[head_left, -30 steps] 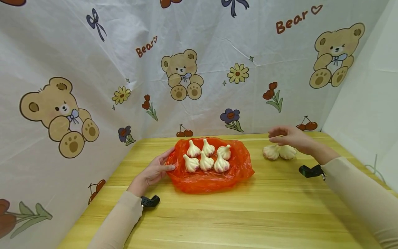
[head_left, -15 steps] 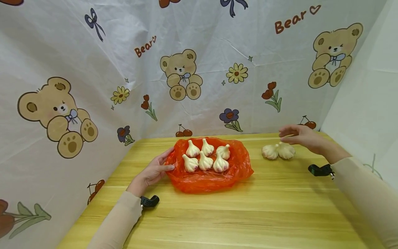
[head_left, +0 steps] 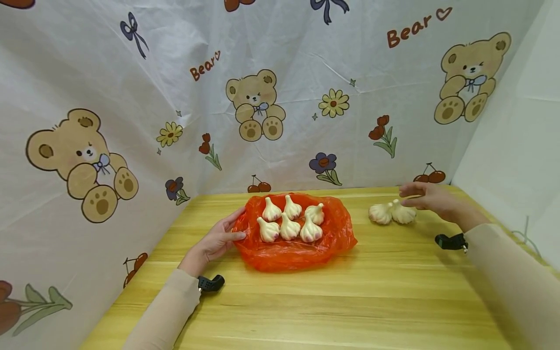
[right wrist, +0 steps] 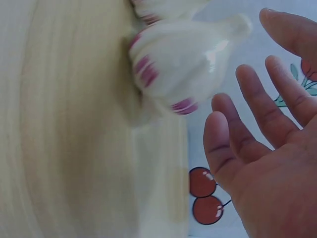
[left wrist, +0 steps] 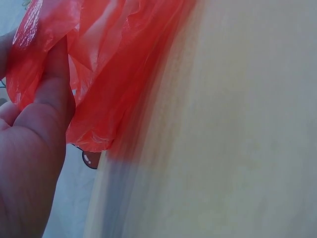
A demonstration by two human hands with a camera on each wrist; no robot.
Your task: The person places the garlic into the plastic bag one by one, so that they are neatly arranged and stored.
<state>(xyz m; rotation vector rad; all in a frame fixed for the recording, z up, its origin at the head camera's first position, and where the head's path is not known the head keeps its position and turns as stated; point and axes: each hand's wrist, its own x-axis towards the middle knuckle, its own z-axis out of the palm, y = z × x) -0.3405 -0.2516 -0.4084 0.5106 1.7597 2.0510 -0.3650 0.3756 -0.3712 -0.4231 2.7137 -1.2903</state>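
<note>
My left hand (head_left: 214,240) pinches the left rim of a red plastic bag (head_left: 286,262), which lies spread wide on the table. In the left wrist view, the thumb (left wrist: 57,74) is inside the bag's edge and fingers are outside it. Several garlic bulbs (head_left: 290,228) sit in the bag in two rows. On the table at the right, two more garlic bulbs stand side by side, a left one (head_left: 379,214) and a right one (head_left: 403,215). My right hand (head_left: 430,201) hovers beside the right bulb, fingers spread and apart from it in the right wrist view.
The wooden table (head_left: 306,311) runs back to a white cloth (head_left: 297,165) printed with bears and flowers. A white wall (head_left: 512,146) borders the right side, with a thin cable (head_left: 527,238) near it. Bare wood lies between bag and loose bulbs.
My right hand has moved rightward from above the two loose bulbs, then slightly down beside the right one. The left hand, bag and bulbs stay where they were.
</note>
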